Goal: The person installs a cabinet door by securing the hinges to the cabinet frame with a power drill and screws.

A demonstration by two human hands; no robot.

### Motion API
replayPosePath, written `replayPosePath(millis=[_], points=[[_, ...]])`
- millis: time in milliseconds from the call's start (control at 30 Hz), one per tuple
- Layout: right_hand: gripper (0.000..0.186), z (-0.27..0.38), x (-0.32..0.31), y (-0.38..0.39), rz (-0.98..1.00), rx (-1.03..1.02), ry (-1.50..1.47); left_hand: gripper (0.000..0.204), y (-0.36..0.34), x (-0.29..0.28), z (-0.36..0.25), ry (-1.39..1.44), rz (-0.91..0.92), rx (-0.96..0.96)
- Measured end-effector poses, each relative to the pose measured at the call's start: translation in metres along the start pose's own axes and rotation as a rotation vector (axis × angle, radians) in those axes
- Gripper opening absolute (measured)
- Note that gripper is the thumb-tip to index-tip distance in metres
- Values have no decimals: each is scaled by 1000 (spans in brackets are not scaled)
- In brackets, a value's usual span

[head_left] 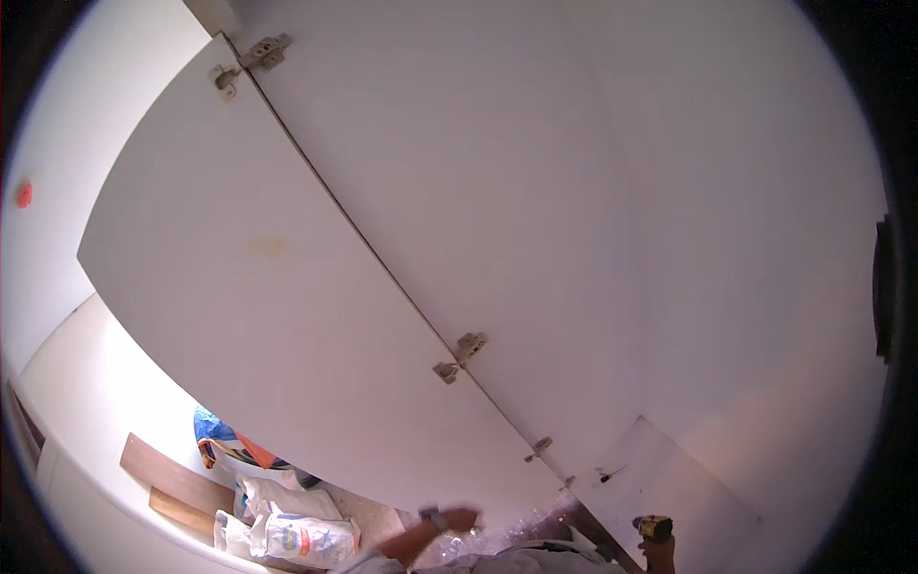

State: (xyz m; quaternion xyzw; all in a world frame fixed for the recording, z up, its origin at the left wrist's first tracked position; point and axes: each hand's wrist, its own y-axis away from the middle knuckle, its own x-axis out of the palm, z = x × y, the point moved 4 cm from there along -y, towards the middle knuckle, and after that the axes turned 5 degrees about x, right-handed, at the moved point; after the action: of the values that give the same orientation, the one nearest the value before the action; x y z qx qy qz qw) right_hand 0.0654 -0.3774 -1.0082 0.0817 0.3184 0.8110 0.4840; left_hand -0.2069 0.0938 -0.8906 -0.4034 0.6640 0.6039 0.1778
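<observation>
My right hand (658,553) is wrapped round the grip of a cordless drill (654,527) at the lower right, in front of a pale panel (693,478). Low in the middle, my left hand (461,519) looks closed beside the bottom part of an open white cabinet door (277,258). What it holds, if anything, is too small to make out. A dark band (434,518) circles the left wrist. Metal hinges join the door to the cabinet side: a top hinge (266,54), a middle hinge (469,346) and a lower hinge (542,446), with another below.
A small dark screwdriver-like tool (608,474) lies on the pale panel. Beyond the door, at lower left, are white printed sacks (304,538), wooden boards (177,478) and a blue bag (206,424). Clear plastic film (488,538) lies near my left hand.
</observation>
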Motion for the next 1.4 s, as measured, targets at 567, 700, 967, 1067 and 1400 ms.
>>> replayPosePath(millis=[567, 700, 967, 1067, 1400], points=[[33, -62, -59, 54, -156, 430, 674, 31, 244, 88, 141, 837, -753, -571], [40, -88, -61, 57, -279, 447, 557, 45, 237, 45, 146, 1221, -824, -942], [35, -141, -8, 37, -233, 450, 498, 31, 192, 74, 176, 149, -262, -162], [37, -177, 2, 57, -298, 489, 511, 43, 115, 62, 83, 549, -45, -291], [36, -270, 135, 78, -718, 346, 391, 34, -66, 228, 178, 314, -437, -43]])
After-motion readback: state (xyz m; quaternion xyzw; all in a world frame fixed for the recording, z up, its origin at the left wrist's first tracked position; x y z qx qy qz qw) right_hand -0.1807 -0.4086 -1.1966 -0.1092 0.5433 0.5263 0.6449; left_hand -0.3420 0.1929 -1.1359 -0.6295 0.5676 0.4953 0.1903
